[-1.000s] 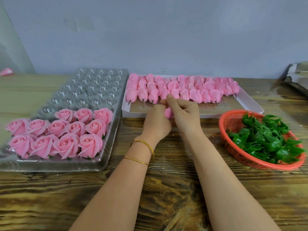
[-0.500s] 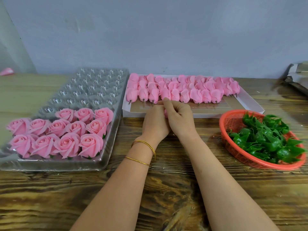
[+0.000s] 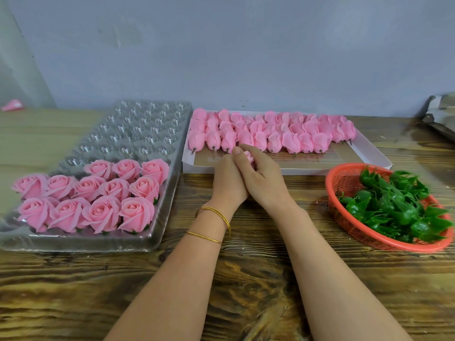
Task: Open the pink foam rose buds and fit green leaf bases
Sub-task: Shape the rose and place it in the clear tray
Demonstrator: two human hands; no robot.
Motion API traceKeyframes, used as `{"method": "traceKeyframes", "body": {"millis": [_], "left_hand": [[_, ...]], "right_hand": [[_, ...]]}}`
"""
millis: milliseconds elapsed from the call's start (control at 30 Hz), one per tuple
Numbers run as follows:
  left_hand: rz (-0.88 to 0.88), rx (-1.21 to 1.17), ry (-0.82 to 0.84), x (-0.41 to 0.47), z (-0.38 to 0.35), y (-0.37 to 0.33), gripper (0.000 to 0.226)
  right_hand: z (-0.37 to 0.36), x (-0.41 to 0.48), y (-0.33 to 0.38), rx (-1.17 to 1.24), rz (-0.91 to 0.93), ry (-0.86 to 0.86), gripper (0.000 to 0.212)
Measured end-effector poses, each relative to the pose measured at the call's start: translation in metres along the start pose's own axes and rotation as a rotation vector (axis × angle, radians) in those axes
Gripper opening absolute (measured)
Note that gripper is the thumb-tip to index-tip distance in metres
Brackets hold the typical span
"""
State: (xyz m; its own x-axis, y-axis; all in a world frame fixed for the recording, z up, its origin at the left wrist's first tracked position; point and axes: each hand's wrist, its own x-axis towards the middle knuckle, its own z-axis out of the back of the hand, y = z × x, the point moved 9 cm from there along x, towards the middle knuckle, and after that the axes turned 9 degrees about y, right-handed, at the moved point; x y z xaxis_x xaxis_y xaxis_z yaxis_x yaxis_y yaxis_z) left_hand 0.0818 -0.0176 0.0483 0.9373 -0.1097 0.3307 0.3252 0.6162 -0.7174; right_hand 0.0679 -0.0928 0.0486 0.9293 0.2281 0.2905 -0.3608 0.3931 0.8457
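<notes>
rose bud (image 3: 250,157) mostly hidden, grey packet (image 3: 442,112) cropped

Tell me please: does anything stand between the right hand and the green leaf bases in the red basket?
Nothing visible does. Only bare wooden table lies between the right hand and the red basket; the leaf bases lie uncovered.

I wear a thin gold bangle (image 3: 221,214) near the wrist of my left forearm (image 3: 172,279), just behind my left hand (image 3: 227,178). A second slim gold bangle (image 3: 204,237) lies farther up that arm. My right forearm (image 3: 332,267) and right hand (image 3: 263,175) are bare.
</notes>
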Motion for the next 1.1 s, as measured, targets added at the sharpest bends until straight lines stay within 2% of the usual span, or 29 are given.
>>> {"method": "traceKeyframes", "body": {"millis": [100, 167, 233, 300, 400, 500, 567, 633, 667, 733, 800, 867, 1100], "left_hand": [[-0.005, -0.002, -0.012, 0.0, 0.0, 0.002, 0.027], [-0.012, -0.034, -0.025, 0.0, 0.0, 0.002, 0.027], [-0.013, -0.029, -0.012, 0.0, 0.0, 0.001, 0.028], [-0.018, -0.025, -0.006, -0.001, 0.001, -0.002, 0.036], [-0.014, -0.13, 0.015, -0.004, 0.003, -0.003, 0.045], [-0.011, -0.165, 0.072, -0.003, 0.001, -0.004, 0.045], [-0.003, -0.174, 0.109, -0.003, 0.001, -0.004, 0.036], [0.009, -0.394, 0.199, -0.004, -0.007, -0.003, 0.01], [0.016, -0.495, 0.252, -0.006, -0.012, -0.004, 0.008], [0.043, -0.638, 0.373, -0.012, -0.023, -0.006, 0.011], [0.077, -0.725, 0.497, -0.016, -0.036, -0.008, 0.031], [0.1, -0.792, 0.604, -0.021, -0.044, -0.01, 0.04], [0.171, -0.823, 0.783, -0.029, -0.06, -0.01, 0.041]], "right_hand": [[0.001, -0.001, 0.006, 0.012, 0.029, 0.001, 0.023], [-0.001, -0.001, 0.009, 0.016, 0.051, 0.029, 0.037], [-0.004, 0.0, 0.011, 0.014, 0.058, 0.076, 0.037], [-0.005, 0.001, 0.013, 0.023, 0.079, 0.124, 0.034], [-0.004, 0.0, 0.014, 0.081, 0.095, 0.17, 0.041], [-0.002, -0.002, 0.005, 0.185, -0.002, 0.21, 0.044], [0.002, -0.003, -0.006, 0.314, -0.112, 0.199, 0.043], [0.01, -0.003, -0.012, 0.474, -0.171, 0.158, 0.04], [0.014, -0.003, -0.012, 0.549, -0.172, 0.127, 0.037], [0.024, -0.002, -0.009, 0.679, -0.148, 0.059, 0.032], [0.029, -0.002, -0.009, 0.743, -0.133, 0.03, 0.028], [0.028, -0.001, -0.009, 0.752, -0.135, 0.047, 0.027], [0.014, -0.001, -0.003, 0.728, -0.122, 0.17, 0.032]]}}
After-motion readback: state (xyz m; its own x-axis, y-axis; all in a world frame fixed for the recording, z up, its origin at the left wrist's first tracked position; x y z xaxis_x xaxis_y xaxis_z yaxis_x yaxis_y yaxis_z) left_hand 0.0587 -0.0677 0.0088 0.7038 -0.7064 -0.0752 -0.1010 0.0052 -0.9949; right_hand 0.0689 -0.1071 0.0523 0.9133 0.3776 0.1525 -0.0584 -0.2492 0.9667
